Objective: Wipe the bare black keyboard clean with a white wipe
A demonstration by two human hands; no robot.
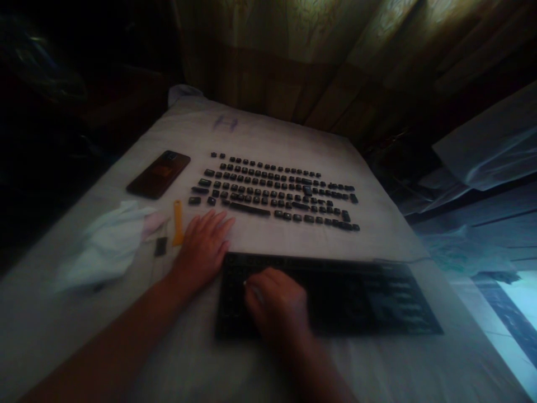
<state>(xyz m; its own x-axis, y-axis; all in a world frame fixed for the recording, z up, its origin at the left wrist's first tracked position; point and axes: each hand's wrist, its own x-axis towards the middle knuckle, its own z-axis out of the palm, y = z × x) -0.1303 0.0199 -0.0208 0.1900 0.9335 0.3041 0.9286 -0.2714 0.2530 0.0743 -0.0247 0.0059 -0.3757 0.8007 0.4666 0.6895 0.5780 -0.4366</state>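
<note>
A black keyboard base (348, 296) lies in front of me with its keycaps removed. Over its left part my right hand (277, 296) is closed in a pinch. A tiny pale spot shows at the fingertips, and what they hold is too small and blurred to name. My left hand (205, 240) rests palm down on the cloth, fingers spread, just off the keyboard's upper left corner. Beyond both hands, loose black keycaps (262, 182) lie in rows that follow a keyboard layout. The long spacebar (250, 209) is in the nearest rows.
Left of my left hand lie a yellow tool (178, 223), a small dark piece (160, 246) and a crumpled white cloth (111, 240). A phone (159, 174) lies farther back. The pale cloth-covered surface (285, 131) ends before a curtain (268, 50). A cable (403, 260) runs behind the keyboard.
</note>
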